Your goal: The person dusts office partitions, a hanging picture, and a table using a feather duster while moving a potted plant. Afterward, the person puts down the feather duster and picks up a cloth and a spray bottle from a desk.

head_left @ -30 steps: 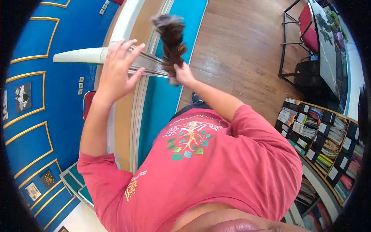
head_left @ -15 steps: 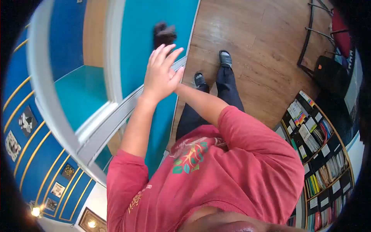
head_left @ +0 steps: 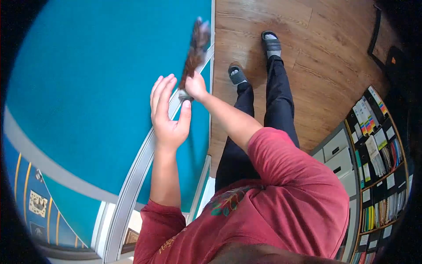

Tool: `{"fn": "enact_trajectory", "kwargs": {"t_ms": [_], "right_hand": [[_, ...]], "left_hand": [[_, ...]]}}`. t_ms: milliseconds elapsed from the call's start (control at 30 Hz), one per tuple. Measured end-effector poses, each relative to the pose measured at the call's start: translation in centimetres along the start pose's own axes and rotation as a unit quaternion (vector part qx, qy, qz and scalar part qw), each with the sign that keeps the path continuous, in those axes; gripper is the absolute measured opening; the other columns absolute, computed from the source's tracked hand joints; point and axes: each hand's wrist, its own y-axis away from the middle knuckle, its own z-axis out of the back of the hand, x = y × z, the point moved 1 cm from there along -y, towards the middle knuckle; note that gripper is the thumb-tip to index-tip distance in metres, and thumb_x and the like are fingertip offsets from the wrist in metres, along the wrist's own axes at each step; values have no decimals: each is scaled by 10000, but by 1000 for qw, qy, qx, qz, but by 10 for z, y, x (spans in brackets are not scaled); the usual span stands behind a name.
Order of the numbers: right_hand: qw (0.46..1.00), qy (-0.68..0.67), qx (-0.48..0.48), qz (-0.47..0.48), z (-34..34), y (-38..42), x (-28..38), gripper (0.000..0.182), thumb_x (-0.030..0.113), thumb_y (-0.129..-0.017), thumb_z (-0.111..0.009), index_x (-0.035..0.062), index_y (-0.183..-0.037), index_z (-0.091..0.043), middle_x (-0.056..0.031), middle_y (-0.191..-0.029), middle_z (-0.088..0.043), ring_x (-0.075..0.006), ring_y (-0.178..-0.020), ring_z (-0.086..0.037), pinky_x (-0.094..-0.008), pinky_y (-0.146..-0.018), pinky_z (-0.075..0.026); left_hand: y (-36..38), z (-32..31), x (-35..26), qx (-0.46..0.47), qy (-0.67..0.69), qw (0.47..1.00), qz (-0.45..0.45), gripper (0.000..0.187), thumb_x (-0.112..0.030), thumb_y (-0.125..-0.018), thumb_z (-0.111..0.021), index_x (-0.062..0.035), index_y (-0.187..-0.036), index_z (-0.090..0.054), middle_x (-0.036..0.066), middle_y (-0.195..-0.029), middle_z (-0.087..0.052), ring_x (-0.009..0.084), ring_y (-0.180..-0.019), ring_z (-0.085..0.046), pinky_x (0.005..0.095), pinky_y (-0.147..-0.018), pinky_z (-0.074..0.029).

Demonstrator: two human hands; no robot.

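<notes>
My right hand (head_left: 196, 86) is wrapped round a brown, fluffy feather duster (head_left: 195, 50), blurred by motion, with its bushy part pointing up the view. A short grey piece shows below the fist. The duster overlaps the teal partition panel (head_left: 110, 75) and its pale metal rail (head_left: 143, 154). My left hand (head_left: 170, 125) is raised beside the rail, thumb apart from the stretched fingers, with nothing in it. Its fingertips are a little left of my right fist.
My feet in dark slide sandals (head_left: 237, 75) stand on the wood-look floor (head_left: 246, 26) right of the partition. A shelf of binders and folders (head_left: 382, 176) and a grey drawer cabinet (head_left: 336, 149) are at the right. Pictures (head_left: 38, 203) hang on a blue wall at lower left.
My view has turned, so the teal panel fills more of the left side. My hands, overlapping before, now show apart. The duster stands out longer beyond my right fist.
</notes>
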Motion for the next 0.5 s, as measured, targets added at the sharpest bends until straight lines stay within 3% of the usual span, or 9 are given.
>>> {"fn": "enact_trajectory", "kwargs": {"t_ms": [133, 233, 267, 333, 400, 433, 467, 500], "right_hand": [[971, 180, 32, 156, 16, 3, -1, 321, 117, -813, -534, 51, -1113, -628, -276, -1028, -672, -458, -970, -636, -531, -886, -490], [996, 84, 8, -32, 33, -34, -39, 267, 186, -864, -564, 34, -1051, -678, -229, -1007, -700, -385, -931, -668, -438, -824, -521], [987, -49, 38, -148, 27, -71, -102, 279, 236, -888, -568, 5, -997, -681, -225, -979, -702, -355, -922, -675, -402, -805, -523], [981, -122, 66, -133, 37, -79, -67, 271, 212, -894, -536, 2, -1010, -663, -223, -934, -702, -359, -894, -683, -427, -818, -521], [997, 57, -12, 48, 45, -93, -38, 253, 155, -893, -490, -7, -1012, -645, -205, -870, -703, -369, -842, -692, -449, -802, -525], [988, 110, -44, 96, 46, -108, -34, 264, 120, -884, -459, -10, -1028, -638, -210, -860, -700, -381, -809, -696, -458, -786, -530], [998, 68, 10, 5, 55, -111, -13, 276, 113, -889, -448, -16, -1041, -639, -192, -883, -708, -340, -804, -703, -446, -754, -545], [996, 10, 13, -87, 59, -132, -32, 271, 115, -897, -448, -12, -1022, -653, -170, -885, -711, -313, -790, -702, -444, -737, -549]], "left_hand": [[-7, -22, 29, -11, 19, 1000, 3, 530, -13, -851, -612, 24, -1368, -498, 191, -1404, -519, 335, -1360, -437, 447, -1143, -314], [-12, -31, 39, -9, 27, 1000, 8, 547, -9, -860, -608, 22, -1390, -475, 191, -1428, -493, 323, -1374, -418, 437, -1151, -303], [-14, -33, 43, -11, 34, 999, 9, 551, -5, -860, -608, 22, -1393, -472, 192, -1432, -488, 322, -1377, -415, 434, -1152, -301], [-15, -38, 48, -3, 26, 999, 18, 561, 2, -857, -609, 23, -1398, -465, 193, -1438, -480, 319, -1380, -411, 432, -1155, -297], [-19, -43, 50, -17, 32, 999, 18, 519, -78, -845, -640, 18, -1340, -517, 199, -1374, -535, 394, -1319, -463, 482, -1112, -347], [-21, -43, 53, -13, 30, 999, 17, 529, -77, -840, -644, 17, -1344, -513, 201, -1371, -536, 393, -1322, -460, 479, -1113, -347], [-23, -45, 55, -14, 28, 999, 15, 529, -77, -840, -644, 17, -1344, -513, 201, -1371, -536, 393, -1322, -460, 479, -1113, -347], [-24, -46, 57, -18, 36, 999, 19, 530, -78, -841, -643, 21, -1345, -510, 201, -1371, -536, 394, -1323, -459, 475, -1114, -347]]}}
